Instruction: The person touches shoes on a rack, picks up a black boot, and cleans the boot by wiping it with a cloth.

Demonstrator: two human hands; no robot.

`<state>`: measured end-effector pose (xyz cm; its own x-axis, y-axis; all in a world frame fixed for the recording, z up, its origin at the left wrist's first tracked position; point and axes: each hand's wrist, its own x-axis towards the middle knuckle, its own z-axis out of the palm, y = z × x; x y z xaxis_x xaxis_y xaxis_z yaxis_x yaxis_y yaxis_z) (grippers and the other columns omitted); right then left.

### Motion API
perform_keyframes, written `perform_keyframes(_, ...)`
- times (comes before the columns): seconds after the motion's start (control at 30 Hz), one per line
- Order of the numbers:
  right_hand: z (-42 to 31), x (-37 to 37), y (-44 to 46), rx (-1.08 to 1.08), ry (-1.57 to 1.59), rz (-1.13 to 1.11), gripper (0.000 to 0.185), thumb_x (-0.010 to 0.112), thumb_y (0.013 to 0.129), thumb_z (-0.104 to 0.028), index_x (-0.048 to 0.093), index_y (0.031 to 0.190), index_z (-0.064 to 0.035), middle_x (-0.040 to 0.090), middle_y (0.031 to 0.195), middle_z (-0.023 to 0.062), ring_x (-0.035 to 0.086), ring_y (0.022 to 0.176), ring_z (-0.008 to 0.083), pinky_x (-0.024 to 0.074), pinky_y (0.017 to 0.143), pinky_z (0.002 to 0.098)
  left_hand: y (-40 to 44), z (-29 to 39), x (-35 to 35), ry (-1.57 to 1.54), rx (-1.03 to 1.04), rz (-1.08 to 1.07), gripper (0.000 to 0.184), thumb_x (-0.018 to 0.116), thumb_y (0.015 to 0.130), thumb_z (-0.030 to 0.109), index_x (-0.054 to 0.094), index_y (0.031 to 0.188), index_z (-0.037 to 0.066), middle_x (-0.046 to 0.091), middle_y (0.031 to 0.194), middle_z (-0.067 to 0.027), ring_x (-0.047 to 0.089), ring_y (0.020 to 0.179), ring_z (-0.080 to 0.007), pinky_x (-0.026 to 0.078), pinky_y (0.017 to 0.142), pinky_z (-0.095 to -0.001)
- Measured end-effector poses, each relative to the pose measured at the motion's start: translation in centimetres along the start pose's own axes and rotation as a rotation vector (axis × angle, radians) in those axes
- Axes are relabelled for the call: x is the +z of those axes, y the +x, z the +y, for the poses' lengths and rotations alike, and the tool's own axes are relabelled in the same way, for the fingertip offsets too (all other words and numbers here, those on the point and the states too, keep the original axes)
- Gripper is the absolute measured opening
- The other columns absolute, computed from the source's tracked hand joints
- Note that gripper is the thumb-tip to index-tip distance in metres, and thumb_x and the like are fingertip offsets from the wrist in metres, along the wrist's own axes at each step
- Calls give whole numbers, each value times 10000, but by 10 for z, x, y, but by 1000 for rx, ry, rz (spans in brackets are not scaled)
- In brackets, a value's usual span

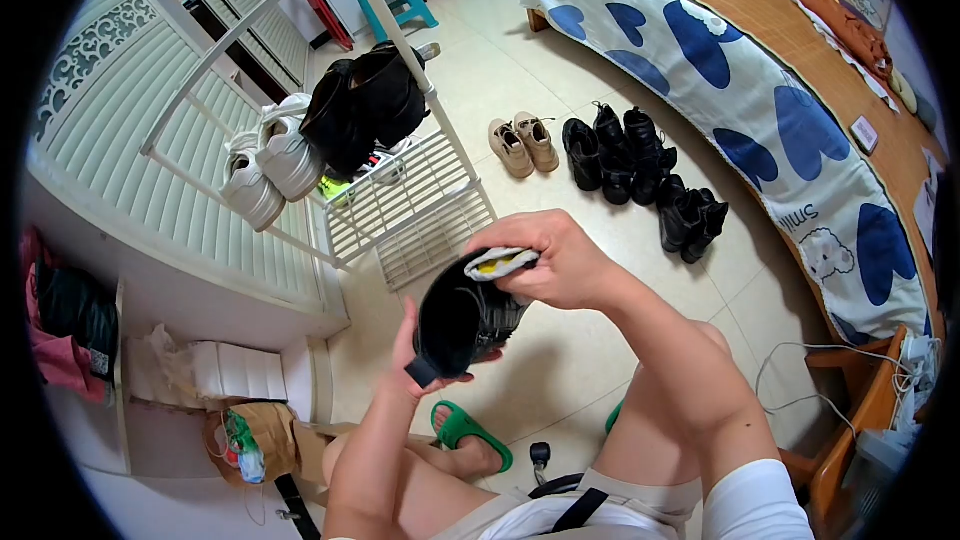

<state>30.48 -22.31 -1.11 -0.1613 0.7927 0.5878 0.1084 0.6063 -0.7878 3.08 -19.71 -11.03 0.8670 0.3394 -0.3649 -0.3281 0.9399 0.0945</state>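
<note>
A black boot point(432, 312) is tilted in front of me, its dark opening turned towards my face. My left hand point(408, 348) supports it from beneath and from the left, with the fingers partly hidden behind it. In my right hand point(555, 255) is a folded light-grey cloth point(503, 262) with a yellow patch, pinched at the boot's upper edge. Whether the cloth presses on the leather cannot be made out.
A white shoe rack point(400, 225) ahead carries white sneakers point(290, 155) and black shoes point(365, 105). Beige shoes point(525, 145) and several black boots point(615, 155) stand on the floor near the bed point(740, 70). A paper bag point(270, 440) sits at lower left; cables point(800, 350) hang at right.
</note>
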Motion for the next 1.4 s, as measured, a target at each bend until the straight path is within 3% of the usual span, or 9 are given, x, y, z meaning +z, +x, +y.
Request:
perform_keyframes(0.13,-4,-4,1,-6,-95,-74,352,701,697,-20,686,1048,-35,697,931,118,675,867,267,527,790,330,5,-8,-10,5,-145,-28,1005,338,824,833,242,1524,119,378,1428,-337,422,1270,-553,600,711,-561)
perform_keyframes(0.33,-15,-9,-1,-14,-104,-183,349,710,688,-14,698,1035,-47,702,925,116,677,849,278,534,770,339,6,-25,9,204,387,41,724,419,931,533,360,1478,61,472,1432,-199,491,1285,-382,443,1039,-535)
perform_keyframes(0.4,-21,-12,-1,53,-63,-295,381,737,686,-18,705,1064,-59,712,927,105,684,863,232,536,787,323,0,-17,-6,275,314,21,721,430,934,526,352,1483,65,463,1446,-184,473,1309,-358,360,1125,-481)
perform_keyframes(0.47,-42,-23,1,499,140,-377,394,766,712,-38,699,1099,-72,713,949,74,675,878,169,532,803,300,1,-15,-14,340,365,83,747,461,905,554,394,1451,49,487,1421,-174,496,1283,-343,381,1111,-471)
perform_keyframes(0.53,-39,-35,1,267,36,-253,385,787,737,-63,689,1110,-70,704,976,52,649,892,109,524,817,281,4,-11,-26,286,354,44,807,548,827,546,407,1442,43,511,1400,-175,521,1257,-340,396,1096,-482)
perform_keyframes(0.83,-13,-56,-3,719,-107,194,361,726,835,-314,659,994,3,675,832,97,631,787,150,502,731,308,-1,-13,-13,244,321,-114,900,679,723,450,373,1455,25,494,1408,-195,523,1252,-357,406,1092,-490)
perform_keyframes(1.13,9,-46,-6,440,18,587,449,645,863,-134,472,1249,14,609,1144,164,600,1047,207,476,917,328,3,-13,3,258,282,-187,1044,815,614,328,321,1475,4,460,1427,-220,515,1261,-376,403,1101,-498)
perform_keyframes(1.2,-2,-34,0,135,88,808,450,623,856,-14,456,1274,4,594,1167,160,587,1077,196,467,949,321,0,-7,-1,328,312,-133,1034,799,628,331,311,1478,3,445,1441,-220,495,1289,-374,377,1120,-503)
perform_keyframes(1.4,15,-8,-7,-105,-308,322,598,463,694,145,575,1247,-53,551,1366,139,446,1354,321,309,1132,440,-3,-6,2,559,300,-48,1060,804,633,389,299,1484,10,435,1454,-202,487,1301,-354,370,1119,-521)
